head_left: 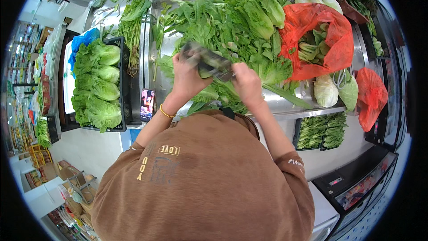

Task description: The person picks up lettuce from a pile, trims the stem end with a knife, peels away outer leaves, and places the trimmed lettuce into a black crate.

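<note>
Both my hands are up over the pile of greens on the metal counter. Between them is a dark, shiny, tray-like thing, tilted and smeared by motion; I cannot make out its exact kind. My left hand grips its left end, a yellow bead bracelet on the wrist. The fingers of my right hand are closed at its right end. Under and beyond it spread loose leafy greens, with a head of lettuce lying on top at the far side.
A red plastic bag with greens stands right of the pile, beside a pale cabbage. A black crate of lettuce sits at left, near a lit phone by the counter's edge. Another red bag hangs at far right.
</note>
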Action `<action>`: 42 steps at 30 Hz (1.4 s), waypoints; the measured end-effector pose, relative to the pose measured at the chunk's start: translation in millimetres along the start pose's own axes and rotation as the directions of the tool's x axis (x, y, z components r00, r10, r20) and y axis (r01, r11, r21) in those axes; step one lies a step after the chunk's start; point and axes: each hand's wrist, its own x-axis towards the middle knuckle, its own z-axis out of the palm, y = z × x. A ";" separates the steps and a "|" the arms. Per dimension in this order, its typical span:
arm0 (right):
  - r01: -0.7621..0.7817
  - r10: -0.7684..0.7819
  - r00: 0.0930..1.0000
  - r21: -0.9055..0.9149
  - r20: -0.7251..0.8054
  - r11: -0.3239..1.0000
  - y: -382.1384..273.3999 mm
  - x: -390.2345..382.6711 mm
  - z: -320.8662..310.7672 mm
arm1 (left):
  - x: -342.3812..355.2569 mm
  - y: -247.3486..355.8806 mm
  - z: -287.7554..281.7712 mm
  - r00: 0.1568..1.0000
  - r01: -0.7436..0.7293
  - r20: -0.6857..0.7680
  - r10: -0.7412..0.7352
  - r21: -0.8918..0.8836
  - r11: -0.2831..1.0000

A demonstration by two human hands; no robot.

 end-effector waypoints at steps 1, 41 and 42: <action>-0.081 0.083 0.996 0.059 -0.029 0.995 32.0 -10.6 9.7 | 2.9 0.6 -4.8 0.996 0.035 0.086 -0.035 0.009 0.999; -0.442 0.218 0.874 0.897 0.434 -0.014 -29.7 50.8 -7.5 | -42.6 -29.7 -23.5 0.934 0.291 0.013 -0.357 -0.610 0.737; -0.439 0.202 0.885 0.896 0.420 0.060 -37.0 54.3 -5.3 | -52.1 -40.3 -8.4 0.823 0.439 0.188 -0.537 -0.811 0.388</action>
